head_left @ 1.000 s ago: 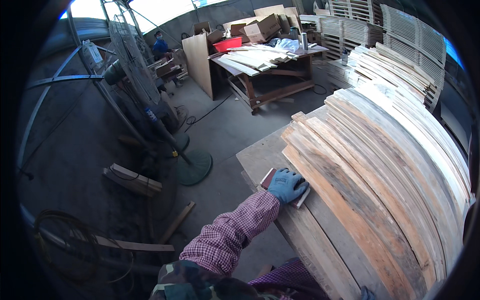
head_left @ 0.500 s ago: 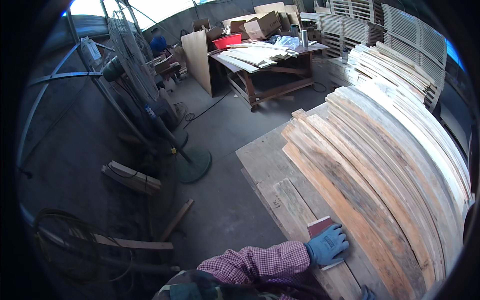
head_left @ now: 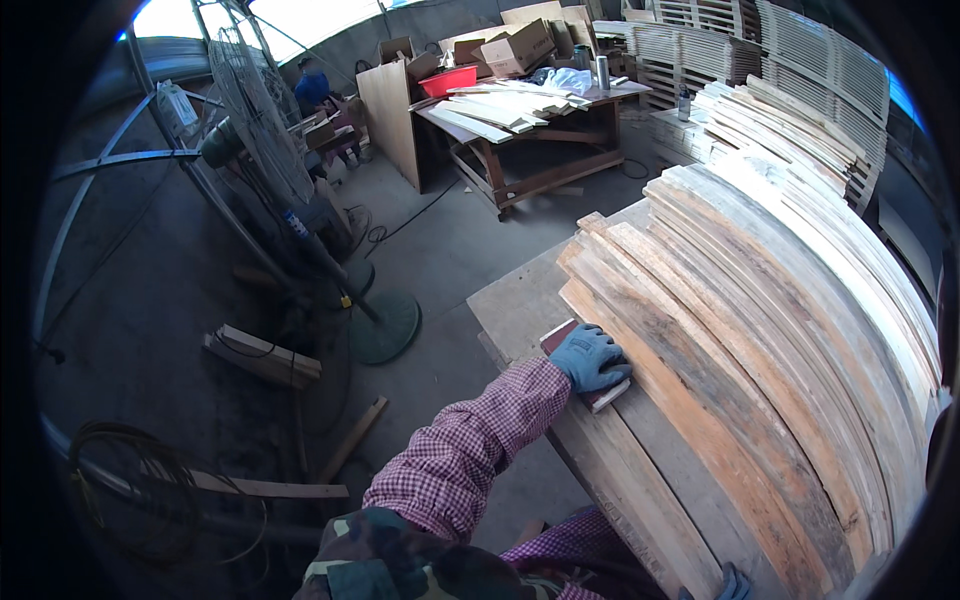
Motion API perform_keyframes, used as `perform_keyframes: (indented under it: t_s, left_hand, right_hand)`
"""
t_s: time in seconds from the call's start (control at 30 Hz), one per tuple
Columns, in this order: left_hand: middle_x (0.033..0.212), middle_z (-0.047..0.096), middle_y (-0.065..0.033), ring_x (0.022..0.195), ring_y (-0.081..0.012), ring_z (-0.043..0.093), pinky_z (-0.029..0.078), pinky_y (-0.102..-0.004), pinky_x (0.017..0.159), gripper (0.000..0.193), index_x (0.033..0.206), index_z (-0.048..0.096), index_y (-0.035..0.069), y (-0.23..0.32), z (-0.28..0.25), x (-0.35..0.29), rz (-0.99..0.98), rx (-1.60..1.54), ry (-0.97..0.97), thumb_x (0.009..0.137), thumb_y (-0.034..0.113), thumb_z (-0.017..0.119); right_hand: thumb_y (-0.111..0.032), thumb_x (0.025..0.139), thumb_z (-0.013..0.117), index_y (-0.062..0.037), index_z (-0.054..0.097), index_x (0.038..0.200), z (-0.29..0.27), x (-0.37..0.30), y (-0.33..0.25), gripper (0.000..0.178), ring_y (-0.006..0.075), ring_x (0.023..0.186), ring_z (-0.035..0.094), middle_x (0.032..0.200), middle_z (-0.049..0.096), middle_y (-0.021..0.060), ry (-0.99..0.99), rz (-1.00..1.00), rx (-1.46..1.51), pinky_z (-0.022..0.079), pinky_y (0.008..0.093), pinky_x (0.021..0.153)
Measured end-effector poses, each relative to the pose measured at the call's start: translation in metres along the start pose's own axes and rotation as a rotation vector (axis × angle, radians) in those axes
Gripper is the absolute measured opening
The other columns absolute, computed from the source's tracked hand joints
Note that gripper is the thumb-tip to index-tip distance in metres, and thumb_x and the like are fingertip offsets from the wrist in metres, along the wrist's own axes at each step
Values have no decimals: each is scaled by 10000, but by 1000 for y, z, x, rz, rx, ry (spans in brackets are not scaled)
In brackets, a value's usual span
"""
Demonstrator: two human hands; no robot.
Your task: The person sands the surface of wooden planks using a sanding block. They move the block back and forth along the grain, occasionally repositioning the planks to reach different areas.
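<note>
My left hand (head_left: 590, 360), in a blue-grey work glove, is closed over a dark red sanding block (head_left: 558, 336) with a pale lower edge. The block lies flat at the far end of a narrow wooden board (head_left: 645, 490), which runs toward me along the left side of a work surface (head_left: 520, 295). At the lower edge, my gloved right hand (head_left: 735, 582) shows only in part. Its fingers and thumb appear on either side of the board's near end, gripping it.
Long boards (head_left: 720, 370) lie stacked to the right of the narrow board. A pedestal fan's round base (head_left: 385, 330) stands on the floor at left. Farther back are a table (head_left: 490, 160) with wood strips, a red basin (head_left: 448, 80), cartons (head_left: 518, 50) and a person (head_left: 313, 88).
My left hand has slid the sanding block away from me, up along the board to its far end, and the arm has stretched out. My right hand stays at the near end.
</note>
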State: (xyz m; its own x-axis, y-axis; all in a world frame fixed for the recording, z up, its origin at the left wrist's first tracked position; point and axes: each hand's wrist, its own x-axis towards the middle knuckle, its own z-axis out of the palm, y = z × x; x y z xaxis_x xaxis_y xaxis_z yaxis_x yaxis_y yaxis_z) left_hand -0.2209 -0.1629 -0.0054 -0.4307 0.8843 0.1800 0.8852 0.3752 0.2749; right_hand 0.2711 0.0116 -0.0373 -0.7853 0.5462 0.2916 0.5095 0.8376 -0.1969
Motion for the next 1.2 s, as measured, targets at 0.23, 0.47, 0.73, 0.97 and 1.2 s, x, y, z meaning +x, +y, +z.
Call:
perform_keyframes:
  t_s: [0.23, 0.47, 0.73, 0.97, 1.2]
  left_hand:
    - [861, 614, -108, 926, -330, 567, 402, -455, 1008, 317, 889, 668, 90, 94, 42, -4, 338, -193, 41, 826, 401, 683]
    - [847, 569, -120, 913, -326, 555, 346, -515, 1056, 329, 786, 606, 99, 195, 92, -21, 552, -435, 55, 783, 424, 662]
    - [832, 645, -74, 851, -281, 584, 441, -415, 884, 241, 909, 719, 131, 39, 20, -3, 200, -47, 119, 850, 354, 648]
    - [814, 643, -116, 874, -304, 600, 433, -417, 939, 323, 817, 684, 79, 9, 19, 3, 34, 1, 202, 867, 396, 638]
    - [826, 612, -95, 870, -289, 580, 414, -431, 1005, 226, 835, 682, 123, 30, 23, 3, 52, -10, 139, 836, 348, 660]
  right_hand:
    - [-565, 665, 800, -145, 615, 1265, -1, 0, 0, 756, 327, 1103, 550, 1147, 619, 107, 24, -7, 14, 393, 533, 990]
    - [-564, 668, 799, -144, 614, 1267, -2, 1, 4, 755, 330, 1106, 546, 1155, 617, 114, -9, -18, -4, 387, 526, 1000]
    - [-551, 671, 803, -144, 603, 1289, -1, 1, -1, 766, 339, 1136, 540, 1177, 613, 122, -19, 27, 40, 373, 533, 1018]
    - [-540, 676, 804, -148, 609, 1283, -2, 2, -4, 748, 334, 1142, 541, 1200, 614, 118, -19, 35, 25, 383, 530, 1013]
    - [-564, 675, 793, -174, 618, 1270, 1, -1, 2, 733, 319, 1128, 553, 1188, 622, 96, 10, 30, 1, 397, 516, 1003]
